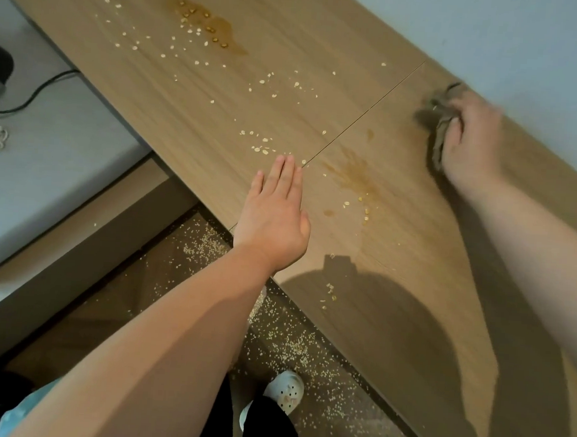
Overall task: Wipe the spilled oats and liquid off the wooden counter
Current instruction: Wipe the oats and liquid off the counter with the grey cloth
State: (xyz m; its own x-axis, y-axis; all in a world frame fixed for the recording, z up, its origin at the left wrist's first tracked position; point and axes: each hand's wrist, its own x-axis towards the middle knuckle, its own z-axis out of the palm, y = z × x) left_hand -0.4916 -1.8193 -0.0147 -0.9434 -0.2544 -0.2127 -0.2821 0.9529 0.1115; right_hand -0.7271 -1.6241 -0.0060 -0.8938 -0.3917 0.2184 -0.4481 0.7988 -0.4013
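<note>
The right grip (471, 138) is smeared by motion blur, so its fingers cannot be told apart, though they curl over a crumpled brownish cloth (436, 122) and hold it against the tabletop (219, 119) close to the wall (494, 35); much of the cloth is hidden under the palm, and the forearm runs out of the picture at the right edge. The left grip (274, 214) is wide, palm down, with fingers straight and together, lying over the near edge of the tabletop; whether it presses on the wood or hovers just above it cannot be told. Its fingertips point at a small cluster of oats (261, 147) just beyond them. More oats are scattered thinly across the wood toward the far corner. A smeared patch of brownish liquid (352, 173) lies between the two grips, just beside a thin seam (371, 108) in the wood, and a second puddle (207, 24) with flakes in it sits well apart at the far end. A shadow falls across the near right part of the tabletop. Below, the floor (159, 311) is strewn with many oats around a pale shoe (285, 392), and a dark cable (41, 91) crosses a grey surface at the left
</note>
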